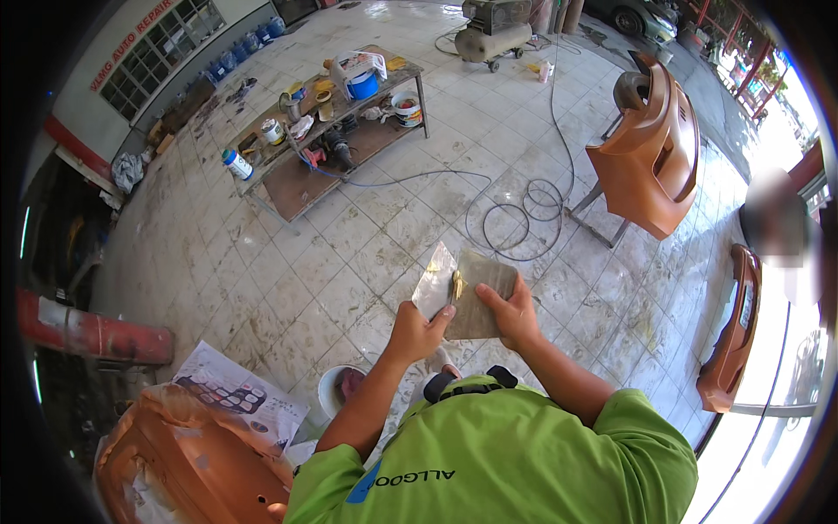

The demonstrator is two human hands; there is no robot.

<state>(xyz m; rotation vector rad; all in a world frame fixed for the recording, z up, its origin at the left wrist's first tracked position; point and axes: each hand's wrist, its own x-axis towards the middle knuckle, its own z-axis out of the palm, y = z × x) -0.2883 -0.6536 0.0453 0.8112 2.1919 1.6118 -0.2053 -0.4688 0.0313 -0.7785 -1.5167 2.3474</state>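
In front of my body, my left hand (420,332) is closed around a shiny metal putty spreader (434,279). My right hand (515,313) grips a flat grey mixing board (478,321) by its right side, thumb on top. Between the two tools a lump of yellowish putty (458,286) sits along the board's left edge, with the spreader's edge close against it. Whether the putty clings to the spreader as well I cannot tell. Below my left forearm stands a white bucket (326,395) with a dark reddish thing in it.
An orange-brown car bumper (650,175) rests on a metal stand at right; another orange part (731,341) is farther right. An orange panel (196,463) lies lower left beside a printed sheet (229,384). Ahead are a workbench (292,188), a coiled hose (528,214) and an air compressor (496,39).
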